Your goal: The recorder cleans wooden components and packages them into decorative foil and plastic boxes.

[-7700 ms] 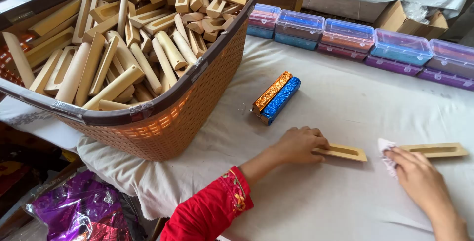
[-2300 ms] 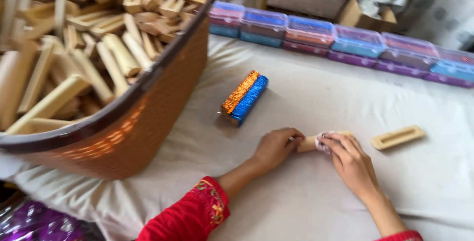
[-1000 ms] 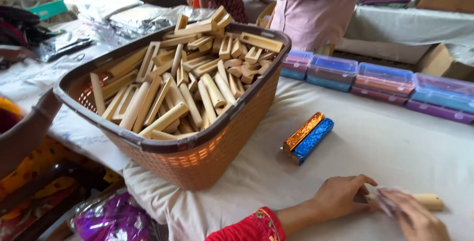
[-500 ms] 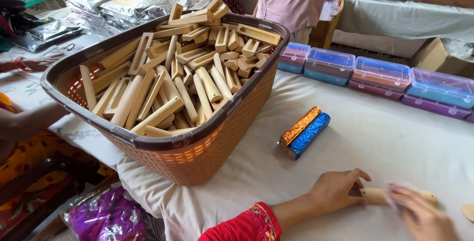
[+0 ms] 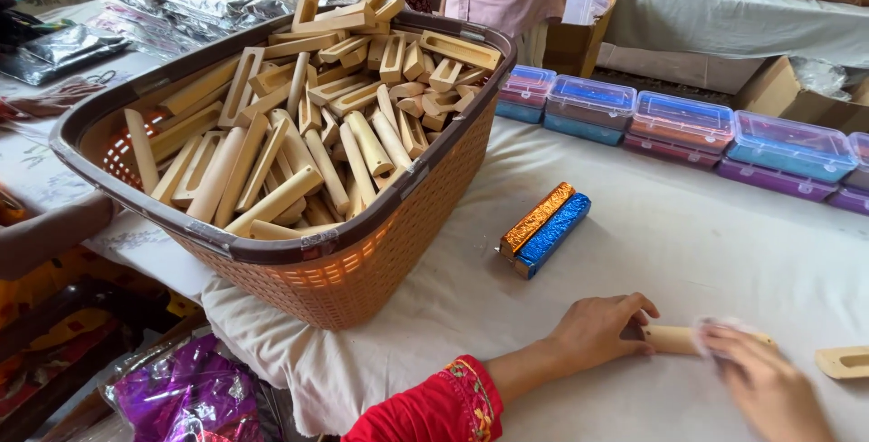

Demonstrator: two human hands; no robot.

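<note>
The white cloth-covered counter [image 5: 688, 252] carries everything here, and its biggest load is the large brown woven plastic basket [image 5: 362, 270], heaped with pale slotted wooden pieces [image 5: 299, 134]. Along the far edge runs a row of clear-lidded plastic boxes with blue, orange and purple contents [image 5: 679, 125]. Mid-counter lie two foil-wrapped bars, one orange and one blue [image 5: 543, 229], touching side by side.

Near the front edge lies the short pale wooden stick [image 5: 672, 340], flat on the cloth. The left hand [image 5: 597, 329], in a red embroidered sleeve, presses down on its left end; that grip is loose, fingers curled over rather than clenched. The right hand [image 5: 769, 388] is blurred (clearly in motion) and closes on a small white scrap of cloth or paper [image 5: 715, 326] against the stick's right part; how tight that grip is I cannot tell.

To rub well, it seems wise to pin the stick firmly with the left hand so it cannot roll, and to turn it so every face gets covered. Another slotted wooden piece [image 5: 842, 362] lies just beside, to the right.
</note>
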